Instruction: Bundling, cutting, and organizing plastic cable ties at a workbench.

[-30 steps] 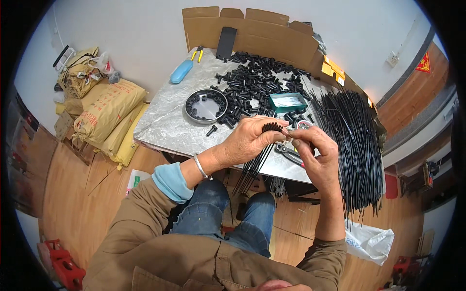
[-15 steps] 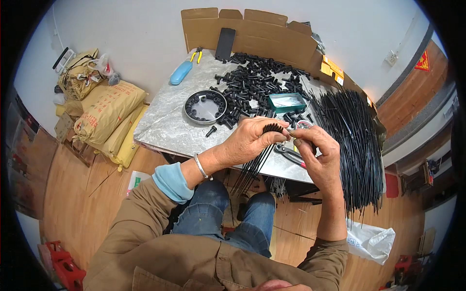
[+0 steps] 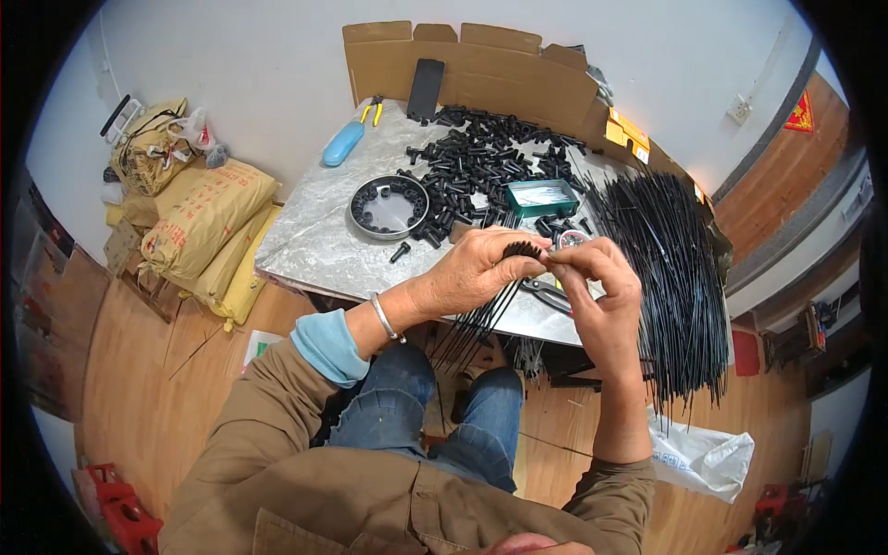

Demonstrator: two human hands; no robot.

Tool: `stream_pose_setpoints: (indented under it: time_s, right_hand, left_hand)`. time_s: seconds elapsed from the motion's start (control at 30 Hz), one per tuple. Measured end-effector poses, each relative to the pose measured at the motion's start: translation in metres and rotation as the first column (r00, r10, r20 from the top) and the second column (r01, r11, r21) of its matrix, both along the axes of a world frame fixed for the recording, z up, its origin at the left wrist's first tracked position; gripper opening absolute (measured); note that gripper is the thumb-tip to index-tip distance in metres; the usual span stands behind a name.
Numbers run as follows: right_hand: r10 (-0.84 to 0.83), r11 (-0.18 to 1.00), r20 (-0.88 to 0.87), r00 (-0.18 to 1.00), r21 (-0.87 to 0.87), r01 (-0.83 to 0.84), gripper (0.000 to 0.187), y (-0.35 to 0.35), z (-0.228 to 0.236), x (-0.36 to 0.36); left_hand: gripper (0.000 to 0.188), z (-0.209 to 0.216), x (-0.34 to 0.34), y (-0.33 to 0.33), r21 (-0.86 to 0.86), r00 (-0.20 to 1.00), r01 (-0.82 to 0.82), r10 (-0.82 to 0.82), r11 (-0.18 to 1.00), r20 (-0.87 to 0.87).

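Left hand [image 3: 472,270] grips the rod bundle [image 3: 481,310] — axis slanting down-left; right hand [image 3: 592,277] pinches its top ends.

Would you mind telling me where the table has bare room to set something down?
The table's left part is bare, between the blue-handled tool, the round tray and the front edge. The heap of black parts, the green box and the black rods crowd the rest.
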State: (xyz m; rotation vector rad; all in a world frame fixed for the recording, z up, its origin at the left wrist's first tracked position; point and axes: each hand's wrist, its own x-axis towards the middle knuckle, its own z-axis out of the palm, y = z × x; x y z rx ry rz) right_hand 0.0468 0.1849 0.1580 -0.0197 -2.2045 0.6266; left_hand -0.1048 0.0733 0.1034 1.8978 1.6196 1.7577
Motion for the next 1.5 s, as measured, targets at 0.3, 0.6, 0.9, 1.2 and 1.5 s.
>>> stream_pose_setpoints:
  time_s: [0.3, 0.6, 0.9, 1.2, 1.5]
  right_hand:
    - [-0.075, 0.883, -0.096, 0.993, 0.455, 0.111, 0.017, -0.001, 0.020, 0.001]
    - [0.149, 0.956, 0.038, 0.988, -0.260, -0.134, 0.012, 0.001, -0.006, -0.003]
    - [0.077, 0.996, 0.015, 0.997, 0.039, -0.078, 0.013, 0.004, 0.006, -0.005]
    - [0.149, 0.988, 0.081, 0.986, 0.036, -0.152, 0.014, 0.003, 0.018, -0.013]
    - [0.265, 0.957, 0.119, 0.957, -0.156, -0.246, 0.012, 0.001, 0.014, -0.026]
  left_hand:
    - [0.021, 0.006, 0.000, -0.001, -0.010, 0.995, 0.087, -0.087, 0.996, -0.038]
    - [0.023, 0.007, -0.002, -0.005, -0.098, 0.996, 0.078, -0.073, 0.992, 0.045]
    - [0.024, 0.013, -0.008, -0.007, -0.089, 0.991, 0.134, -0.135, 0.987, -0.006]
    - [0.025, 0.026, -0.022, -0.013, -0.101, 0.949, 0.042, -0.072, 0.994, -0.308]
    - [0.030, 0.019, -0.034, -0.017, -0.040, 0.919, 0.010, -0.025, 0.999, -0.394]
